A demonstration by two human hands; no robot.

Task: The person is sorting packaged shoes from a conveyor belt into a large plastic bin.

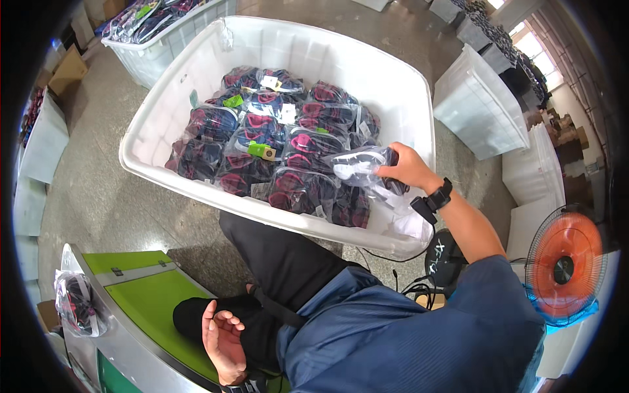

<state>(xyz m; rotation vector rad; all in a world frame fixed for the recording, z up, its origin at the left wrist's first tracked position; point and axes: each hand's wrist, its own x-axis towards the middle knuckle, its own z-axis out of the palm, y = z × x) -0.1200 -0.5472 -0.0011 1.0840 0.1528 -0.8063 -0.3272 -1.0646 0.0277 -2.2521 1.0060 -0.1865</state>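
My right hand (411, 169) is closed on a bagged pair of shoes (357, 165), dark with white soles, in clear plastic. It holds them over the right side of a large white plastic bin (151, 160). Inside the bin, rows of bagged dark shoes (259, 128) with pink-red linings are packed side by side, some with green or white tags. Down at the lower left, my left hand (224, 337) is palm up beside my leg, its fingers loosely bent and apart, holding nothing.
A green-topped bench with a metal edge (147, 291) stands at the lower left, bearing another bagged pair (80, 304). An orange fan (565, 259) is at the right, near loose cables (419, 288). More white bins (478, 101) stand around.
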